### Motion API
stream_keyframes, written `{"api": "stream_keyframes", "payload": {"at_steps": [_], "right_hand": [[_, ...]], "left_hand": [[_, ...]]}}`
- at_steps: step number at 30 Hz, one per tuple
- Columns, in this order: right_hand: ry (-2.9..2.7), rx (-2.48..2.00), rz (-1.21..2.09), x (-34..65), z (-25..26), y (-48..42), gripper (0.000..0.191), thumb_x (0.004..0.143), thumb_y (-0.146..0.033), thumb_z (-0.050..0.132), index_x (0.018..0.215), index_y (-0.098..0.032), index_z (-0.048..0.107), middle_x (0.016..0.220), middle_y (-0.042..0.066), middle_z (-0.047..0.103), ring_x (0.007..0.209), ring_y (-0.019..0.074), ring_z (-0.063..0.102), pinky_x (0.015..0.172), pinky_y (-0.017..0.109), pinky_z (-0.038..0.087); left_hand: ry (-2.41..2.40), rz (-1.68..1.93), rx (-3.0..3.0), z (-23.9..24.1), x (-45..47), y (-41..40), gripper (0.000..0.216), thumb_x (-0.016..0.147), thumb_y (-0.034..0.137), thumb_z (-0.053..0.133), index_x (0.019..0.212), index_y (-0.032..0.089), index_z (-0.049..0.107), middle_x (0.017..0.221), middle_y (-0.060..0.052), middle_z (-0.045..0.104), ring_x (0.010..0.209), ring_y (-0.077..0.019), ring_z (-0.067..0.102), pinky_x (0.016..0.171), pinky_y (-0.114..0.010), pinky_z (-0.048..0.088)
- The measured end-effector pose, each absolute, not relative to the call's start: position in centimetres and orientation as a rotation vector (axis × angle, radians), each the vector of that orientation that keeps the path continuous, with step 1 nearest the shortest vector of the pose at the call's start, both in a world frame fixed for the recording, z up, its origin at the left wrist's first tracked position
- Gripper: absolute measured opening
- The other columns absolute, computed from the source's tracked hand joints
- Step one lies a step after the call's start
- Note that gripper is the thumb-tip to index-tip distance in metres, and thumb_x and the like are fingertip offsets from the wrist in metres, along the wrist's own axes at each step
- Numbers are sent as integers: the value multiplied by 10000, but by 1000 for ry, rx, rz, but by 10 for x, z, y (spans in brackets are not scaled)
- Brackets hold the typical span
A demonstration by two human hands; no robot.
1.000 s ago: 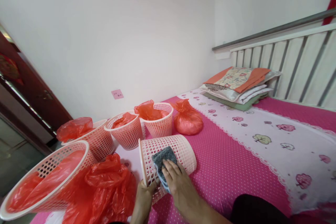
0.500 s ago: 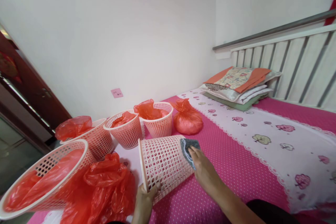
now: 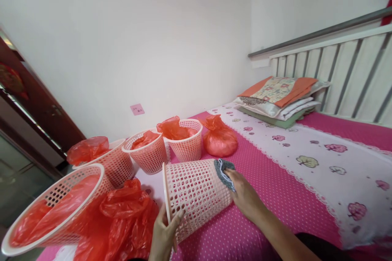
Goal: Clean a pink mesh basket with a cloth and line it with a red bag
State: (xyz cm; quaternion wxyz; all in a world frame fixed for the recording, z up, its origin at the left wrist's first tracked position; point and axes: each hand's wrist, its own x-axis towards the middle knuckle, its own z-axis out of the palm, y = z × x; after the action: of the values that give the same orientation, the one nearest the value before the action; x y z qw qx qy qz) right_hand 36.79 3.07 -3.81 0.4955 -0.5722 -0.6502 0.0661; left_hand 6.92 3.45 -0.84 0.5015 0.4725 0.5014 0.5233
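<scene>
A pale pink perforated plastic basket (image 3: 196, 191) lies on its side on the bed, its rim facing left and its base to the right. My left hand (image 3: 165, 228) grips the rim at the lower left, thumb on the outer wall and fingers inside the opening. My right hand (image 3: 243, 191) presses a grey-green cloth (image 3: 222, 171) with a pale edge against the base end of the basket. The fingertips are partly hidden in the cloth's folds.
Several similar baskets with red plastic bags stand to the left, among them a large one (image 3: 99, 195). A loose red bag (image 3: 131, 216) lies beside my left hand. A filled red bag (image 3: 220, 138) sits behind the basket. Folded bedding (image 3: 278, 96) is stacked near the white headboard (image 3: 346, 73).
My right hand and the cloth have shifted slightly right and down, around the basket's base edge. My left hand has moved a little left along the rim, and its thumb now shows more.
</scene>
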Motion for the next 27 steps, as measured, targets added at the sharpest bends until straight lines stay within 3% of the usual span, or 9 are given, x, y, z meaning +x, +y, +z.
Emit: {"api": "stream_keyframes", "payload": {"at_steps": [4, 6, 14, 18, 23, 27], "right_hand": [[-1557, -1396, 186, 371, -40, 36, 529, 809, -78, 553, 1317, -174, 660, 1357, 161, 707, 1302, 300, 643, 1129, 521, 507], [-1459, -1416, 260, 371, -38, 38, 518, 810, -147, 608, 1326, -165, 652, 1336, 170, 719, 1250, 308, 678, 1097, 522, 532], [-1305, -1304, 365, 365, -29, 36, 441, 850, -261, 634, 1277, -180, 711, 1403, 159, 697, 1313, 295, 645, 1150, 502, 495], [-1372, -1335, 299, 359, -42, 40, 445, 821, -277, 695, 1257, -196, 725, 1440, 158, 672, 1358, 329, 604, 1177, 552, 467], [-1485, -1333, 148, 352, -60, 42, 645, 782, -154, 642, 1424, -207, 628, 1532, 144, 604, 1465, 329, 501, 1230, 595, 399], [-1430, -1310, 217, 364, -52, 40, 563, 851, -143, 545, 1398, -227, 651, 1464, 127, 665, 1391, 297, 587, 1197, 556, 448]], "left_hand": [[1278, 1225, 1091, -1, 74, 44, 632, 577, 640, 924, 923, 136, 761, 700, -69, 802, 622, -226, 735, 575, -298, 566], [1312, 1226, 1069, -4, 78, 43, 631, 615, 673, 889, 904, 125, 770, 669, -55, 776, 555, -183, 671, 513, -268, 500], [1369, 1256, 1120, -17, 81, 33, 626, 574, 742, 867, 716, 141, 763, 569, -22, 691, 479, -136, 566, 472, -252, 442], [1341, 1182, 1086, -16, 82, 36, 632, 465, 654, 960, 781, 130, 802, 620, -46, 751, 524, -154, 624, 468, -245, 461], [1309, 1249, 1087, -22, 89, 37, 655, 498, 671, 946, 859, 136, 837, 576, -15, 724, 457, -90, 543, 416, -187, 390], [1322, 1284, 1123, -31, 92, 34, 681, 497, 706, 928, 876, 145, 857, 583, -28, 735, 472, -109, 574, 433, -203, 434]]}}
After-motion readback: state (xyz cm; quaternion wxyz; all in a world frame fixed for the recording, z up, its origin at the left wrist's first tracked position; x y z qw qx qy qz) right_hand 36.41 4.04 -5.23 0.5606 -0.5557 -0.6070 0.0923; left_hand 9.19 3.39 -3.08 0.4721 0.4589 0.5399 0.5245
